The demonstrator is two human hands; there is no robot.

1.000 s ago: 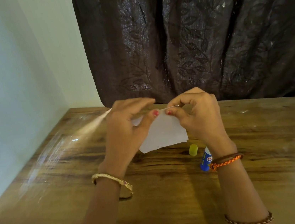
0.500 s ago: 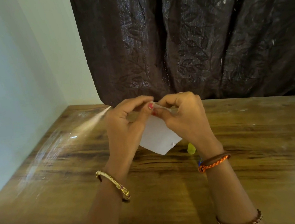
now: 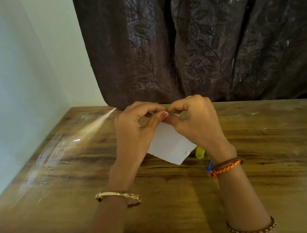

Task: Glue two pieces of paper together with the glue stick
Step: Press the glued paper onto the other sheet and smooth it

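Observation:
A white paper (image 3: 169,146) hangs tilted above the wooden table, pinched at its top edge between both hands. My left hand (image 3: 135,136) and my right hand (image 3: 196,122) meet fingertip to fingertip over that edge, thumbs pressed on the paper. I cannot tell whether one sheet or two are held. On the table under my right wrist lies the glue stick: its yellow cap (image 3: 200,152) shows beside the paper's corner, and a sliver of the blue body (image 3: 210,165) peeks out by the bracelet; the remainder is hidden.
The wooden table (image 3: 79,183) runs left to a pale wall (image 3: 9,85) and back to a dark patterned curtain (image 3: 207,42). Glare streaks lie on the table's left part.
My hands have drawn together until their fingertips touch on the paper's top edge. The paper has turned so a corner points down. My right wrist now covers most of the glue stick.

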